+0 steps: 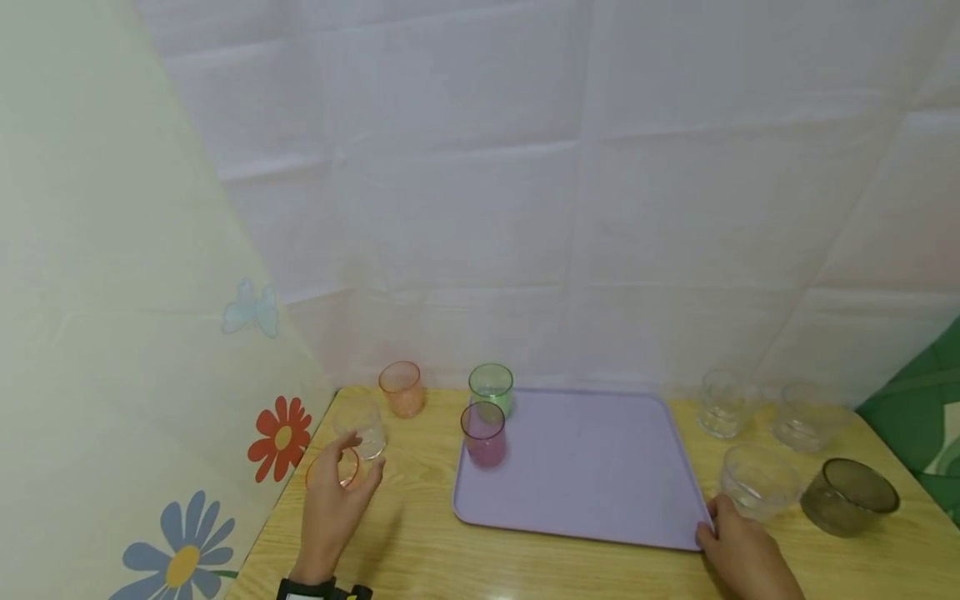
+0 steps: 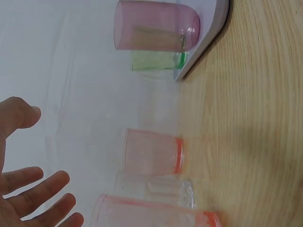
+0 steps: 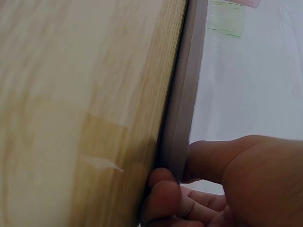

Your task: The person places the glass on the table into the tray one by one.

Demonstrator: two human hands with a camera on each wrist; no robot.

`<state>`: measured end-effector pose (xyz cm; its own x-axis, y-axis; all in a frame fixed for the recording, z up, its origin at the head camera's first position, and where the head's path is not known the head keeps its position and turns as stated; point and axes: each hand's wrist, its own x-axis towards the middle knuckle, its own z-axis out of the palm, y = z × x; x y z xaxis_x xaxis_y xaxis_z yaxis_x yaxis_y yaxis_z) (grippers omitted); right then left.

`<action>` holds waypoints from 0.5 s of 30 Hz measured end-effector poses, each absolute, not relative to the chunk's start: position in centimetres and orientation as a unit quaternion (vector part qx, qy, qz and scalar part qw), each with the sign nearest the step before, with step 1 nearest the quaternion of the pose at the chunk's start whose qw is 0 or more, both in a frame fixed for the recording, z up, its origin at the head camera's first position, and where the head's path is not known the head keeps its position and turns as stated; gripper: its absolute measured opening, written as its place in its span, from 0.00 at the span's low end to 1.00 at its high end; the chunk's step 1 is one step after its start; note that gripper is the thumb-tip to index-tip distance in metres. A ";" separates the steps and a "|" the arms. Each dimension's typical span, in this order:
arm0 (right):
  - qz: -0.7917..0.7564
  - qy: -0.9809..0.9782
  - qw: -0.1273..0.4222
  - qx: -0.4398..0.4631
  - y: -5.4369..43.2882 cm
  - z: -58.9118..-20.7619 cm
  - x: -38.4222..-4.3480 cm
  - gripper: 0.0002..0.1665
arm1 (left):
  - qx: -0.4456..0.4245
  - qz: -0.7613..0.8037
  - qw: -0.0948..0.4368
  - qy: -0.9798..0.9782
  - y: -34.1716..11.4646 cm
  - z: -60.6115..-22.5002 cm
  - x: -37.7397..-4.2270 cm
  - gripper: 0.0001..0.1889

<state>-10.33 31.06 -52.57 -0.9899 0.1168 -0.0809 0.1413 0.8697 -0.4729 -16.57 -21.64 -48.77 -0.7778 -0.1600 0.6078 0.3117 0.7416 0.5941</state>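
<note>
My left hand hovers with thumb and fingers spread apart, next to an orange-rimmed cup that it partly covers in the head view. In the left wrist view the hand has nothing between its fingers. Just beyond stand a clear cup and an orange cup. At the front right corner of a purple tray, my right hand pinches the rim between thumb and fingers, as the right wrist view shows on the tray edge. A magenta cup and a green cup stand at the tray's left side.
Right of the tray stand a clear bowl-like cup, a dark smoky cup and two clear cups at the back, one nearer the tray. A white sheet hangs behind the wooden table. A flower-patterned wall borders the left.
</note>
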 end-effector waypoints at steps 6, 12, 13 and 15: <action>-0.246 0.967 0.025 0.067 31.0 -52.5 -10.3 0.12 | -0.025 -0.348 0.351 -0.869 -22.9 -49.0 -16.4 0.31; -0.246 0.967 0.022 0.068 31.0 -52.4 -10.2 0.12 | -0.016 -0.340 0.360 -0.868 -24.1 -49.3 -16.1 0.33; -0.246 0.967 0.022 0.069 31.0 -52.4 -10.2 0.12 | -0.011 -0.340 0.360 -0.869 -24.3 -49.4 -16.0 0.33; -0.246 0.967 0.021 0.069 31.0 -52.5 -10.3 0.12 | -0.007 -0.339 0.361 -0.869 -24.6 -49.6 -16.0 0.34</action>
<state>-10.25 30.96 -52.46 -0.9896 0.1232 -0.0746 0.1439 0.8694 -0.4727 -16.01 -24.60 -49.56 -0.7393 -0.2332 0.6317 0.2560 0.7703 0.5840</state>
